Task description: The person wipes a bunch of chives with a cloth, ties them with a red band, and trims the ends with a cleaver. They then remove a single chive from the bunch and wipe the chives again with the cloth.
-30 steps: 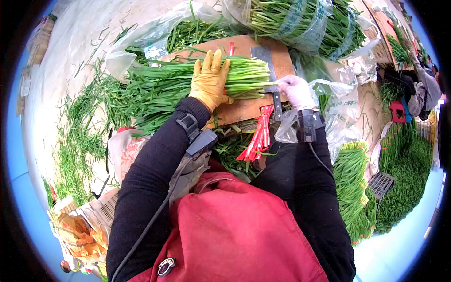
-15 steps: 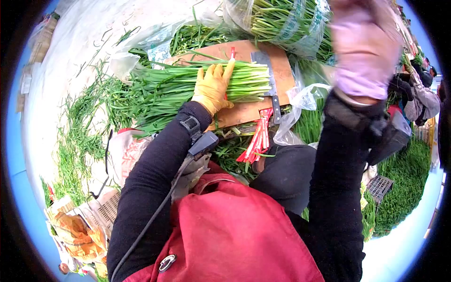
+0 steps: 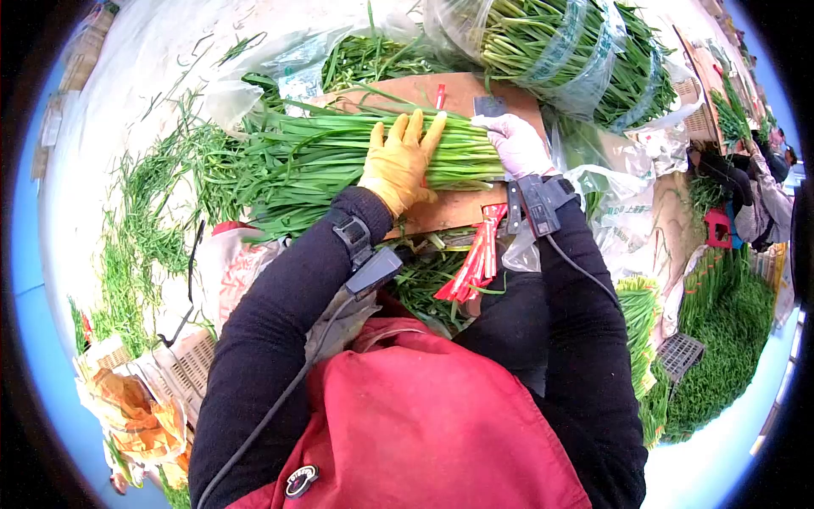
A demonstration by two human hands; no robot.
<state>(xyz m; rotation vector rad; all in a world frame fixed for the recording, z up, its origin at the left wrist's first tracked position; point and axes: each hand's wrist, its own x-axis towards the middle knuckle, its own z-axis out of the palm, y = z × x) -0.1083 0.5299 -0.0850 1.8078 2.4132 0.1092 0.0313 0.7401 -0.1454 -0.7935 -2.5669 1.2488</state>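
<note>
A bundle of garlic chives (image 3: 305, 157) lies across a brown board (image 3: 398, 89), pale stalk ends toward the right. My left hand (image 3: 400, 165), in a yellow glove, rests on top of the bundle with its fingers spread and stretched out. Against the stalk ends is my right hand (image 3: 519, 146), in a pale pink glove; its visible fingers are extended and partly over the stalks. Part of a knife blade (image 3: 489, 106) shows beyond the stalks, and its dark handle (image 3: 515, 214) sticks out near my right wrist. Red-and-white strips (image 3: 475, 259) hang at the board's near edge.
A large plastic-wrapped bundle of chives (image 3: 560, 51) lies behind the board. Loose greens (image 3: 153, 220) cover the floor at left, near a pale crate (image 3: 193, 365). At right are a dark crate (image 3: 681, 355), more greens (image 3: 729, 339), a red stool (image 3: 717, 227) and another person (image 3: 767, 187).
My right hand has come down from the raised, blurred position at upper right to the stalk ends. My left hand stays on the bundle, its fingers spread a little wider.
</note>
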